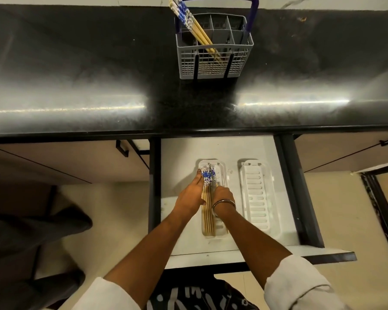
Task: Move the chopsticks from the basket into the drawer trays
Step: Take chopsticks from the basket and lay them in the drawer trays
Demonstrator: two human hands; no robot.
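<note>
A grey basket (213, 61) with a blue handle stands on the black counter, holding several wooden chopsticks (195, 25) with blue-and-white tops that lean left. Below, the open white drawer (233, 249) holds two white trays. In the left tray (222, 173) lies a bundle of chopsticks (208, 218), tops pointing away from me. My left hand (189, 198) presses flat against the bundle's left side, fingers stretched to the patterned tops. My right hand (222, 194), a metal bangle on its wrist, grips the bundle from the right. The right tray (257, 195) has nothing in it.
The counter's front edge (188, 130) overhangs the back of the drawer. Closed cabinet fronts with black handles flank the drawer on both sides. A dark shape lies on the floor at the left (38, 229).
</note>
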